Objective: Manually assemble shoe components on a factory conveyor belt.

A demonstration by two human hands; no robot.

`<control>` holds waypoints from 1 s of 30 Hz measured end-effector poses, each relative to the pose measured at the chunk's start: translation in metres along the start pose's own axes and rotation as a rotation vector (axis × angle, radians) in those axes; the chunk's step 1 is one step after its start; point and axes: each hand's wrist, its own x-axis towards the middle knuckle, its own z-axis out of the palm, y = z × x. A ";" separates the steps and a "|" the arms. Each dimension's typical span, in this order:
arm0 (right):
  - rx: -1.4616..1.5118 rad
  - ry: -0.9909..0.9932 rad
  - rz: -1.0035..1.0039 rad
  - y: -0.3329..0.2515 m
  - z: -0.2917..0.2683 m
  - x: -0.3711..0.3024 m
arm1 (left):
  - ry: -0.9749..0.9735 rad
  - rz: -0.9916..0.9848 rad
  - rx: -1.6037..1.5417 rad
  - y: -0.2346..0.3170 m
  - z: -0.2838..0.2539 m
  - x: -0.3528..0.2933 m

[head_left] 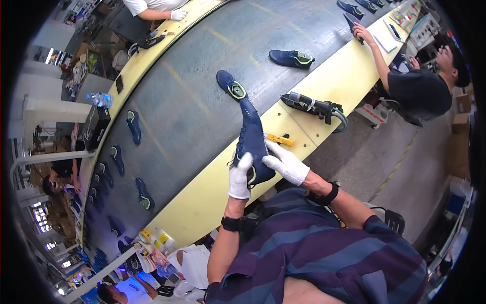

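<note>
Navy fabric, lime-lined, forms the shoe (251,133) we hold above the cream ledge (192,215), its long axis running from heel at six o'clock to toe at twelve. From our left hand (240,177), the nearer, the shoe lies at one o'clock, thumb and fingers clasping its heel end. From our right hand (286,163) it lies at ten o'clock; those fingers extend, loosely parted, tips at its edge, and we cannot tell whether they press. Off the toe, at eleven o'clock, a second shoe (228,82) rests on the grey belt (187,111); at three, a yellow stick (279,139) lies on the ledge.
</note>
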 end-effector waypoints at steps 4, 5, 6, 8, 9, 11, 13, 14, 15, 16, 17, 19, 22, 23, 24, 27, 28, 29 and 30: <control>-0.057 0.008 -0.064 -0.024 0.009 -0.005 | 0.137 0.121 0.183 0.020 0.022 -0.021; -0.031 0.011 -0.075 -0.029 0.011 -0.007 | 0.171 0.200 0.309 0.023 0.027 -0.024; -0.004 0.015 -0.087 -0.035 0.014 -0.009 | 0.165 0.204 0.316 0.025 0.031 -0.029; 0.057 0.036 -0.099 -0.043 0.021 -0.013 | 0.227 0.313 0.372 0.029 0.036 -0.037; -0.004 0.059 -0.143 -0.040 0.022 -0.013 | 0.224 0.342 0.366 0.031 0.038 -0.040; -0.124 0.140 -0.229 -0.046 0.026 -0.015 | 0.226 0.347 0.375 0.036 0.040 -0.048; -0.151 0.140 -0.190 -0.063 0.025 -0.020 | 0.258 0.348 0.365 0.043 0.048 -0.055; -0.183 0.132 -0.148 -0.073 0.024 -0.021 | 0.258 0.350 0.369 0.042 0.048 -0.057; -0.179 0.133 -0.151 -0.081 0.023 -0.022 | 0.271 0.341 0.355 0.041 0.046 -0.061; -0.316 0.118 -0.134 -0.089 0.022 -0.022 | 0.281 0.332 0.342 0.041 0.044 -0.065; -0.452 0.102 -0.117 -0.094 0.021 -0.021 | 0.285 0.318 0.362 0.042 0.042 -0.070; -0.318 0.129 -0.154 -0.101 0.018 -0.021 | 0.278 0.341 0.446 0.047 0.049 -0.080; -0.176 0.212 -0.217 -0.084 0.020 -0.013 | 0.274 0.374 0.488 0.052 0.066 -0.093; -0.133 0.265 -0.240 -0.083 0.021 -0.008 | 0.253 0.331 0.506 0.050 0.064 -0.098; -0.090 0.319 -0.261 -0.085 0.020 -0.004 | 0.232 0.287 0.525 0.047 0.062 -0.102; -0.166 0.299 -0.275 -0.098 0.021 -0.001 | 0.179 0.258 0.378 0.041 0.058 -0.107; -0.225 0.290 -0.296 -0.099 0.022 -0.002 | 0.162 0.228 0.303 0.038 0.056 -0.107; -0.191 0.283 -0.303 -0.102 0.022 -0.004 | 0.138 0.201 0.307 0.035 0.049 -0.109; -0.187 0.283 -0.306 -0.104 0.023 -0.006 | 0.139 0.203 0.312 0.033 0.047 -0.109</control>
